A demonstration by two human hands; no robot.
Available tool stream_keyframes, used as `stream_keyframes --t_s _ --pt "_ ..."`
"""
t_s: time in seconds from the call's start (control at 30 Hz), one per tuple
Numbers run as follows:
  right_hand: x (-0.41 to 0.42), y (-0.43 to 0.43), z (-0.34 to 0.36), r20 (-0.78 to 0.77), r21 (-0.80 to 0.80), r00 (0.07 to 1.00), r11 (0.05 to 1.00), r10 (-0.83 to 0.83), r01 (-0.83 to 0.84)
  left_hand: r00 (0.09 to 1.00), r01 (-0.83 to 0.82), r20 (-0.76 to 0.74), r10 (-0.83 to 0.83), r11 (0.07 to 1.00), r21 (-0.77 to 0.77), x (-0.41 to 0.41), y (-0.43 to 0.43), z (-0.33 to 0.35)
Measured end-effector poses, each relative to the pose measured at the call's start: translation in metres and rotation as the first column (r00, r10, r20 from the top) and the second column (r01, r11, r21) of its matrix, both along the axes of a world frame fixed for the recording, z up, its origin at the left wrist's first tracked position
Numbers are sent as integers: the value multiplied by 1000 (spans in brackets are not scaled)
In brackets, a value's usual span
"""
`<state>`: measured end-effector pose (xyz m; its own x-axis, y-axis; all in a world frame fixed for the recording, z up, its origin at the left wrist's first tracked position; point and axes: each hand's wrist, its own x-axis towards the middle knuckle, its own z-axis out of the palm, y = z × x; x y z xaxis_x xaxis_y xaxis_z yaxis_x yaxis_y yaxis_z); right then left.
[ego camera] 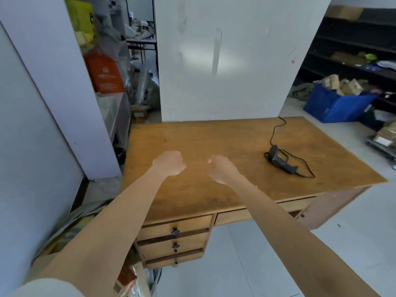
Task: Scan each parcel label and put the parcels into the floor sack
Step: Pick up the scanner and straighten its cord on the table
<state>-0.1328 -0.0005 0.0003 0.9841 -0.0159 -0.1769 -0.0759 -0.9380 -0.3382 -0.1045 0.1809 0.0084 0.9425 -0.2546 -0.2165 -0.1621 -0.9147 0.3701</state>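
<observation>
1. At 12 o'clock, a white partition [235,61] fills the upper middle of the view and stands just behind the far edge of the desk.
2. From the centre out to 3 o'clock spreads a wooden desk [225,133], its worn top seen at a slant.
3. From 7 o'clock a bare forearm reaches up to the left hand [169,162], which hovers over the near left part of the desk top. Its fingers are curled tight into a fist and it holds nothing.
4. From 5 o'clock the other forearm reaches to the right hand [221,169], just beside the left one but apart from it. Its fingers are folded in toward the palm, with one fingertip showing at the front, and it grips nothing.
5. At 2 o'clock, dark shelving [347,41] carries scattered packets.
6. Below it, near 3 o'clock, a blue crate [334,106] on the floor holds brown bundles.
7. At 10 o'clock an orange box [105,73] sits among the clutter.
8. At 6 o'clock, three drawers [184,227] stack under the desk's left end.
9. Between 3 and 4 o'clock the scanner [280,159] lies on its side on the desk, well apart from both hands.
10. Its black cable [275,129] loops around it and runs to the desk's far edge.
</observation>
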Motion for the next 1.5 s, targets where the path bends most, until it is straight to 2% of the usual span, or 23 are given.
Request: stream_keyframes --t_s 0.13,0.27,0.43,0.63,0.97,1.07,1.27,1.5 --pt "11 -74 7 -15 -15 1000 1000 20 -20 1000 2 14 -3 997 76 14 -68 9" --pt "23 -137 4 -13 -43 999 999 34 -34 1000 -3 16 2 996 89 25 -128 6" --pt "38 -202 -13 -36 -28 999 1000 11 -12 999 14 -36 -8 986 165 40 -193 -16" --pt "75 -275 -41 -58 1 998 1000 -27 27 994 79 -88 -64 981 178 90 -268 -42" --pt "154 -378 -72 -159 -75 972 984 -174 164 970 156 -202 -137 985 78 192 -382 -76" --pt "172 -404 -83 -184 -68 959 976 -215 206 957 141 -258 -133 990 11 216 -409 -88" --pt "195 -449 -102 -220 -39 934 959 -282 281 935 118 -339 -109 993 6 238 -456 -123" --pt "231 -500 -119 -244 -28 935 965 -258 259 896 2 -443 -30 998 -63 258 -493 -161"
